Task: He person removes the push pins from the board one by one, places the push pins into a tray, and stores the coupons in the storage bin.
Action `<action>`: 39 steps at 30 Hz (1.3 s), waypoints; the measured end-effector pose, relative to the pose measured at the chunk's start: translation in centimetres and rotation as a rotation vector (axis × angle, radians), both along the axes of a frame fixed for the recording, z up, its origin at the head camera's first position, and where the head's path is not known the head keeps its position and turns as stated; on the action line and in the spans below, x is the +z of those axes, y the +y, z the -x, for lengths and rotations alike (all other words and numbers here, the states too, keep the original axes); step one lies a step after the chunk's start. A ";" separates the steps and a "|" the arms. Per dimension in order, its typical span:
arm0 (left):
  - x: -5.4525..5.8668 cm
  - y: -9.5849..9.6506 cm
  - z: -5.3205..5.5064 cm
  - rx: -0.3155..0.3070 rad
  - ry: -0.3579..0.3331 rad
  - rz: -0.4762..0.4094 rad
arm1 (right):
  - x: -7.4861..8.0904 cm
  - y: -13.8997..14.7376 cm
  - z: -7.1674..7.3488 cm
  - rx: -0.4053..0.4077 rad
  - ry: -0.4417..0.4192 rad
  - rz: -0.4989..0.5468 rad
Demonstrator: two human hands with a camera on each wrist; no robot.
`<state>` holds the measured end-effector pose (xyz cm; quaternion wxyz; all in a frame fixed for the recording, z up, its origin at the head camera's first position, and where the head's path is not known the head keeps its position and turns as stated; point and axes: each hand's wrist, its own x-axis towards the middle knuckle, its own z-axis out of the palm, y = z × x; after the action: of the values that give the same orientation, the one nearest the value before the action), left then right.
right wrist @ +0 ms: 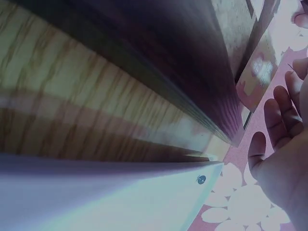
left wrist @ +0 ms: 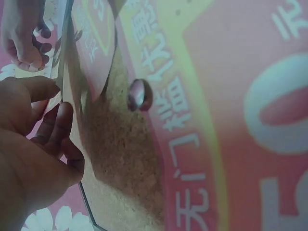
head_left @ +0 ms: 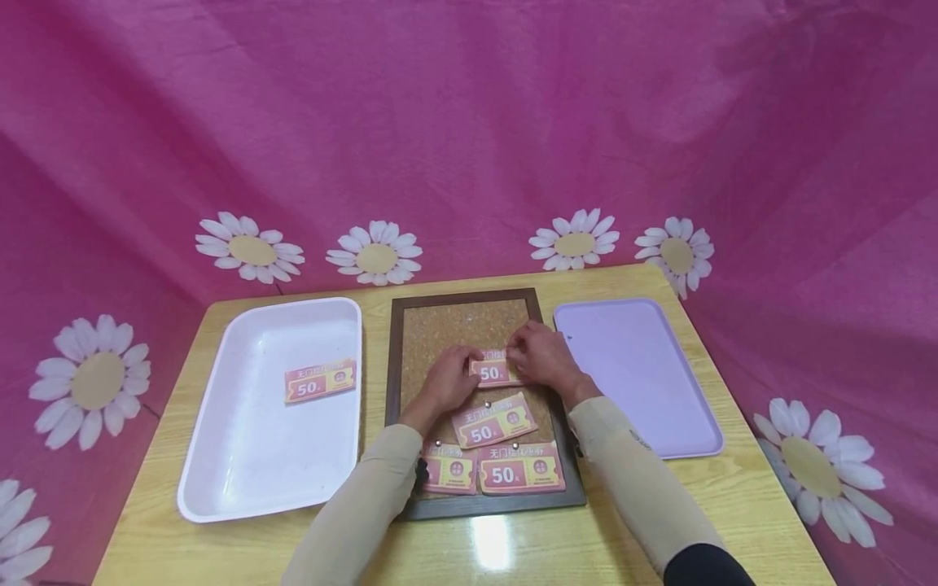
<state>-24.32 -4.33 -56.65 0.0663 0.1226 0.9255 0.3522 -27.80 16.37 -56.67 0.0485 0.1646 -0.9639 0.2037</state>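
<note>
On the cork board (head_left: 432, 325), my left hand (head_left: 450, 378) pinches the left edge of a pink and yellow 50 coupon (head_left: 489, 373). At that coupon's upper right corner is my right hand (head_left: 545, 356), thumb and fingertips together on a thumbtack; only its thin point shows in the right wrist view, and its head is hidden. Below lies a tilted coupon (head_left: 494, 420) with a silver thumbtack (left wrist: 138, 95) at its top edge. Two more coupons, one at left (head_left: 452, 470) and one at right (head_left: 522, 468), lie along the bottom, each with a thumbtack at its top. My left forearm partly covers the left one.
A white tray (head_left: 256, 325) stands left of the board with a coupon (head_left: 320, 381) inside. To the right lies a shallow purple tray (head_left: 630, 366), a single thumbtack (right wrist: 201, 179) near its upper left corner. The board's dark wooden frame (head_left: 393, 366) is raised. A pink flowered cloth hangs behind.
</note>
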 end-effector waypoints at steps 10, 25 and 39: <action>0.5 -0.4 0.1 0.020 -0.042 -0.061 | 0.6 0.4 0.2 -0.045 -0.042 0.063; 1.5 -1.3 0.6 0.018 -0.052 -0.155 | 1.3 1.5 0.0 -0.073 -0.047 0.080; 3.3 -2.7 1.6 0.074 -0.010 -0.205 | 0.3 3.4 0.1 -0.136 -0.124 0.062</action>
<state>-25.96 -7.05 -53.35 0.0451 0.0929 0.8881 0.4480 -27.87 19.74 -56.32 0.0073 0.0841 -0.9672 0.2397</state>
